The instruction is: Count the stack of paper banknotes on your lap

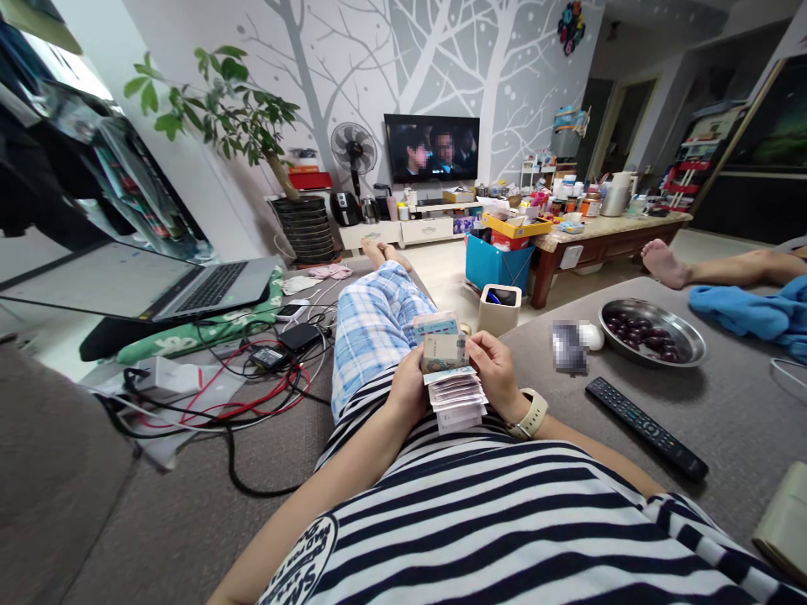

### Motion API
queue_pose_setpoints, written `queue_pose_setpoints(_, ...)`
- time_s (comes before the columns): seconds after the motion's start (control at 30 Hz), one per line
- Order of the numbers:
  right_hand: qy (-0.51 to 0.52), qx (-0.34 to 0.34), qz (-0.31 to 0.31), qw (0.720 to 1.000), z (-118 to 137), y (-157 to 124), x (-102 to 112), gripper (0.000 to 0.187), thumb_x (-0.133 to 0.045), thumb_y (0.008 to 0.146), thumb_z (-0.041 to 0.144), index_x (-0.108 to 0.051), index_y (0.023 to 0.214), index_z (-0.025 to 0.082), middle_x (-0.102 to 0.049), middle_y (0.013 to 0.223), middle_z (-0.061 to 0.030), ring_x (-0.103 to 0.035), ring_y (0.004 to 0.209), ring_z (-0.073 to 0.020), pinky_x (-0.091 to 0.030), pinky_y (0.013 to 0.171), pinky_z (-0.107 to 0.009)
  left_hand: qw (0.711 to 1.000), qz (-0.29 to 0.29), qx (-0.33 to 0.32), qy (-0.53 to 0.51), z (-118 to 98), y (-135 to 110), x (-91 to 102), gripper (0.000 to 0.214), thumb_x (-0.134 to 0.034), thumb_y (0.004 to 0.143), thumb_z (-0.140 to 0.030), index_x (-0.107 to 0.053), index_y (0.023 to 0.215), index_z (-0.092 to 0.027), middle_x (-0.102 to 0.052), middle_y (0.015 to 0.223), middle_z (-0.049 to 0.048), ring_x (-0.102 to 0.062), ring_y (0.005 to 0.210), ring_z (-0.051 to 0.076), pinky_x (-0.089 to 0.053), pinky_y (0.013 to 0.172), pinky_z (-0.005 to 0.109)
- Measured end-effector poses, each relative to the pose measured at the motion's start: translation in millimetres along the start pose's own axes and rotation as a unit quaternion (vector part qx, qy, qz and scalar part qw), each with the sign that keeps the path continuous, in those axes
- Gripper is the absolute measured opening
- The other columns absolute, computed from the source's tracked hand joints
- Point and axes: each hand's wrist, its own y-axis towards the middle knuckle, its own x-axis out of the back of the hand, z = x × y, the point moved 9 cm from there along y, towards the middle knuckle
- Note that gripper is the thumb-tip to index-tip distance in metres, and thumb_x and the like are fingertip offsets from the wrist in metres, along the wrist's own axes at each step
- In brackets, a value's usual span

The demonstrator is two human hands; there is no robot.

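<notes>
A stack of banknotes (455, 393) is fanned out above my lap, its lower notes overlapping in steps toward my body. My left hand (408, 388) grips the stack along its left side. On the other side, the thumb and fingers of my right hand (494, 371) pinch the right edge of an upper greenish-grey note (445, 349). A bluish note (436, 325) sticks out beyond it. The fingers under the notes are hidden. A pale watch (533, 413) circles my right wrist, and plaid trousers (371, 323) cover my outstretched legs.
On the right of the sofa lie a remote control (646, 427) and a metal bowl (656, 336) of dark round fruit. Left are tangled cables (214, 395) and an open laptop (208, 286). Another person's bare foot (665, 264) rests beyond the bowl. A cluttered coffee table (605, 227) stands ahead.
</notes>
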Motion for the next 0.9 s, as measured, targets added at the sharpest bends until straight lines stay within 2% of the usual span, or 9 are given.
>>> queue_pose_setpoints(0.2, 0.043, -0.025, 0.022, 0.999, -14, 0, -4, 0.044, -0.053, 0.09, 0.064, -0.056, 0.074, 0.023, -0.051, 0.055, 0.0035, -0.042, 0.05, -0.0138, -0.035, 0.052, -0.029, 0.999, -0.008, 0.032, -0.036, 11, 9, 7.0, 0.023, -0.068, 0.078, -0.031, -0.071, 0.091, -0.012, -0.079, 0.089, 0.0131, -0.073, 0.101, 0.033, -0.058, 0.09, 0.044)
queue_pose_setpoints(0.3, 0.039, -0.026, 0.011, 0.999, -17, 2, -3, 0.045, -0.056, 0.088, 0.066, -0.057, 0.075, 0.023, -0.055, 0.054, 0.0027, -0.047, 0.052, -0.0144, -0.038, 0.055, -0.029, 0.998, -0.014, 0.038, -0.048, 14, 11, 7.9, 0.022, -0.065, 0.08, -0.029, -0.071, 0.091, -0.011, -0.079, 0.091, 0.0149, -0.073, 0.102, 0.033, -0.058, 0.092, 0.046)
queue_pose_setpoints(0.47, 0.016, -0.038, -0.013, 0.999, -20, 5, 2, 0.043, -0.068, 0.082, 0.062, -0.054, 0.07, 0.022, -0.053, 0.056, 0.0043, -0.046, 0.052, -0.0132, -0.037, 0.054, -0.028, 0.999, -0.017, 0.032, -0.035, 9, 8, 6.8, 0.019, -0.07, 0.074, -0.027, -0.07, 0.087, -0.013, -0.079, 0.087, 0.013, -0.074, 0.099, 0.033, -0.058, 0.091, 0.046)
queue_pose_setpoints(0.7, -0.057, -0.042, -0.001, 0.998, -28, 6, 4, 0.04, -0.066, 0.084, 0.053, -0.048, 0.064, 0.023, -0.041, 0.056, 0.0057, -0.036, 0.056, -0.0128, -0.032, 0.052, -0.026, 1.0, -0.005, 0.029, -0.005, 5, 4, 4.8, 0.023, -0.075, 0.065, -0.019, -0.07, 0.087, -0.013, -0.078, 0.077, 0.0092, -0.075, 0.086, 0.03, -0.058, 0.085, 0.041)
queue_pose_setpoints(0.9, -0.056, -0.028, 0.001, 0.998, -27, 5, 3, 0.038, -0.064, 0.085, 0.05, -0.046, 0.064, 0.023, -0.039, 0.059, 0.005, -0.036, 0.058, -0.0136, -0.033, 0.053, -0.027, 0.998, -0.029, 0.036, -0.034, 11, 10, 9.0, 0.017, -0.07, 0.073, -0.028, -0.07, 0.084, -0.014, -0.078, 0.081, 0.0099, -0.075, 0.091, 0.03, -0.059, 0.086, 0.041)
